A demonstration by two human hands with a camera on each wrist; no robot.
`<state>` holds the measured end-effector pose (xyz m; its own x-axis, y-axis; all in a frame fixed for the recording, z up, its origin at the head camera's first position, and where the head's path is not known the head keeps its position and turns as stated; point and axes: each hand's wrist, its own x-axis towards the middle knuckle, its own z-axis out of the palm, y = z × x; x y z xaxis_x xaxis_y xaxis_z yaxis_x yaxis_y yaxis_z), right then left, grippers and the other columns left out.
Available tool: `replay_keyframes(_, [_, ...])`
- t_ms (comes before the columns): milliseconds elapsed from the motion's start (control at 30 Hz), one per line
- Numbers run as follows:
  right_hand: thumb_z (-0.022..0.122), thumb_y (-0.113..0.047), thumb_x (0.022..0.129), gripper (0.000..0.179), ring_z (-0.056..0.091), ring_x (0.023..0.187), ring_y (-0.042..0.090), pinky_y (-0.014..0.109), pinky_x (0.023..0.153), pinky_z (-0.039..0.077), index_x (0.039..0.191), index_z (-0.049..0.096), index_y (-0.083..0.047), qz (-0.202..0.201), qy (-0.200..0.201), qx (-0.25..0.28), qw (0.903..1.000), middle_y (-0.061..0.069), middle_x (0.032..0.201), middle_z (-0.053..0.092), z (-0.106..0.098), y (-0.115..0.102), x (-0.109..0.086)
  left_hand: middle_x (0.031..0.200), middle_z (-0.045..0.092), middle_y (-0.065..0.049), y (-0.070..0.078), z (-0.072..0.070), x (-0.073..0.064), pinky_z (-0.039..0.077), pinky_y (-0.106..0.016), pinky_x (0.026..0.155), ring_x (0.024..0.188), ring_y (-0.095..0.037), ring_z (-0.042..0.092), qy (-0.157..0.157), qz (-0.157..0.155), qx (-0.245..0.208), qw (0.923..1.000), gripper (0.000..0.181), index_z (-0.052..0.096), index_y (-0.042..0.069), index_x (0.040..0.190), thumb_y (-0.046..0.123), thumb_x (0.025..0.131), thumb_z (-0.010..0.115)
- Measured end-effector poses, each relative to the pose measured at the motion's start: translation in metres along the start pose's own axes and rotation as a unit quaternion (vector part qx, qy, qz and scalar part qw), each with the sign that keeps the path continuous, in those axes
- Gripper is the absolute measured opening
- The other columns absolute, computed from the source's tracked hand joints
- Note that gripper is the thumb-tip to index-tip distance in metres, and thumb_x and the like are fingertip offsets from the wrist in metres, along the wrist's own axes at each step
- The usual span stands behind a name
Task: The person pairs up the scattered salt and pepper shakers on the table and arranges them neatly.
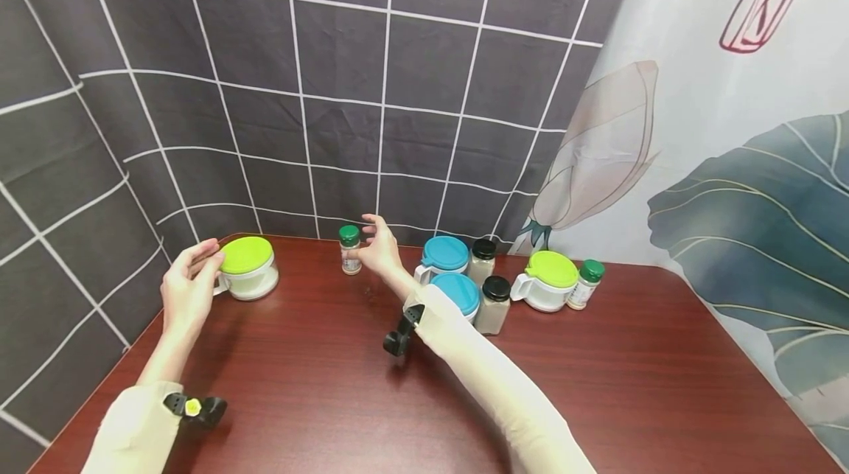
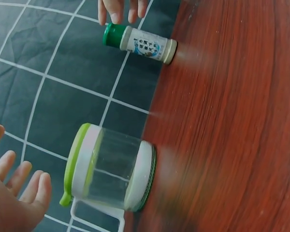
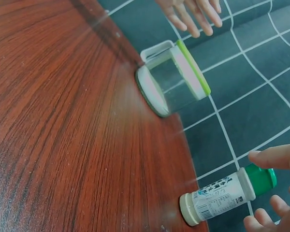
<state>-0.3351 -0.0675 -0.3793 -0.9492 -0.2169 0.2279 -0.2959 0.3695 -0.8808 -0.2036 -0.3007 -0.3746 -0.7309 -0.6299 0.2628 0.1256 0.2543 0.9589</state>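
A clear jar with a lime-green lid and white handle [image 1: 249,279] stands on the table at the left. My left hand [image 1: 189,284] is beside its lid, fingers loosely extended; a gap separates them from the jar in the left wrist view. Further right, a green-capped seasoning bottle [image 1: 350,256] with a printed label stands upright near the wall. My right hand [image 1: 382,248] is at this bottle, thumb by the green cap [image 3: 261,180] and the other fingers spread apart from it.
Right of my right hand stand two blue-lidded jars [image 1: 446,253], two black-capped bottles [image 1: 494,304], another lime-lidded jar [image 1: 547,290] and a second green-capped bottle [image 1: 587,284]. A dark tiled-pattern cloth [image 1: 345,127] hangs behind the reddish-brown table [image 1: 305,385].
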Motion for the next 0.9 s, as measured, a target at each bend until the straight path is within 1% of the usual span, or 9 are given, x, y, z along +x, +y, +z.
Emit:
replay_keyframes(167, [0.084,-0.001,0.065,0.075,0.062,0.109,0.038,0.040,0.093,0.051,0.132,0.050,-0.006,0.004,0.002,0.000,1.0000,0.022,0.124,0.062,0.002,0.001,0.002,0.097,0.060,0.032,-0.004,-0.004,0.003,0.039,0.000,0.074,0.082,0.023,0.052,0.025,0.004,0.059,0.9979,0.037,0.063,0.008,0.125,0.024,0.092,0.060])
replay_keyframes(300, [0.083,-0.003,0.066,0.073,0.063,0.109,0.036,0.038,0.091,0.051,0.132,0.051,-0.007,0.015,-0.001,-0.001,0.9999,0.021,0.124,0.062,0.003,0.001,0.003,0.093,0.057,0.036,-0.008,-0.007,0.004,0.035,-0.002,0.070,0.081,0.024,0.049,0.042,-0.015,0.079,0.9959,0.038,0.063,0.012,0.126,0.028,0.092,0.060])
replay_keyframes(400, [0.083,-0.003,0.067,0.071,0.062,0.110,0.036,0.037,0.091,0.051,0.131,0.052,-0.007,0.022,-0.002,0.003,0.9998,0.021,0.125,0.061,0.003,0.001,0.003,0.093,0.058,0.036,-0.011,-0.008,0.004,0.033,-0.006,0.072,0.081,0.025,0.047,0.047,-0.029,0.091,0.9943,0.039,0.062,0.013,0.127,0.030,0.092,0.060])
replay_keyframes(533, [0.082,-0.003,0.068,0.069,0.062,0.110,0.035,0.035,0.091,0.052,0.130,0.053,-0.006,0.030,-0.002,0.007,0.9995,0.020,0.124,0.062,0.005,0.001,0.004,0.100,0.062,0.032,-0.015,-0.011,0.006,0.032,-0.012,0.087,0.087,0.022,0.046,0.056,-0.048,0.112,0.9909,0.042,0.061,0.014,0.129,0.034,0.092,0.058])
replay_keyframes(667, [0.082,-0.002,0.068,0.067,0.064,0.108,0.032,0.032,0.088,0.052,0.129,0.055,-0.006,0.035,-0.004,0.014,0.9993,0.018,0.122,0.064,0.007,0.000,0.004,0.101,0.063,0.029,-0.018,-0.013,0.008,0.032,-0.018,0.095,0.094,0.017,0.049,0.061,-0.076,0.124,0.9875,0.044,0.061,0.016,0.130,0.036,0.091,0.058])
replay_keyframes(733, [0.082,-0.002,0.067,0.067,0.065,0.107,0.030,0.030,0.087,0.052,0.128,0.055,-0.007,0.040,-0.004,0.017,0.9991,0.017,0.121,0.065,0.009,0.000,0.004,0.111,0.066,0.023,-0.018,-0.013,0.008,0.033,-0.016,0.093,0.093,0.018,0.048,0.055,-0.089,0.134,0.9855,0.045,0.060,0.017,0.131,0.037,0.091,0.057])
replay_keyframes(800, [0.082,-0.001,0.066,0.067,0.066,0.106,0.029,0.029,0.087,0.052,0.128,0.056,-0.007,0.041,-0.004,0.017,0.9990,0.017,0.120,0.065,0.010,0.000,0.003,0.124,0.066,0.010,-0.018,-0.013,0.008,0.033,-0.013,0.089,0.091,0.019,0.047,0.043,-0.102,0.142,0.9837,0.047,0.057,0.018,0.134,0.038,0.091,0.056])
replay_keyframes(867, [0.082,-0.001,0.066,0.068,0.066,0.106,0.028,0.029,0.087,0.052,0.128,0.055,-0.006,0.044,-0.005,0.017,0.9989,0.017,0.119,0.066,0.010,-0.001,0.002,0.133,0.061,-0.002,-0.019,-0.013,0.008,0.033,-0.010,0.084,0.087,0.023,0.045,0.031,-0.110,0.146,0.9827,0.048,0.055,0.017,0.136,0.037,0.092,0.056])
replay_keyframes(900, [0.082,-0.001,0.066,0.068,0.066,0.106,0.027,0.029,0.088,0.052,0.128,0.055,-0.006,0.045,-0.005,0.017,0.9988,0.017,0.119,0.066,0.011,0.000,0.002,0.136,0.057,-0.008,-0.020,-0.013,0.008,0.033,-0.009,0.083,0.090,0.023,0.046,0.024,-0.113,0.149,0.9821,0.049,0.054,0.017,0.137,0.037,0.092,0.055])
